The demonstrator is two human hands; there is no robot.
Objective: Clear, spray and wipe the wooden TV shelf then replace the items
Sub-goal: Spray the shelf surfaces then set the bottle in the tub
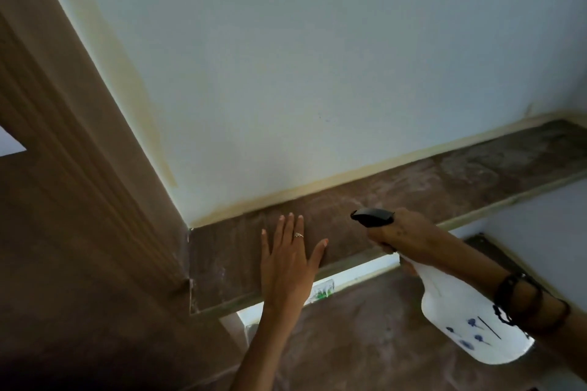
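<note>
The brown wooden shelf (413,181) runs along the pale wall from lower left to upper right, dusty and with nothing on it. My left hand (290,259) lies flat on its near left part, fingers straight and spread, a ring on one finger. My right hand (398,233) grips the neck of a white spray bottle (467,324) with a black trigger head (373,217). The nozzle points left, just above the shelf's front edge. Blue marks show on the bottle's body.
A tall brown wooden panel (79,200) closes off the shelf's left end. Below the shelf lies a lower brown surface (365,336). A small white and green object (322,290) shows under the shelf's front edge. Dark bracelets (521,301) circle my right wrist.
</note>
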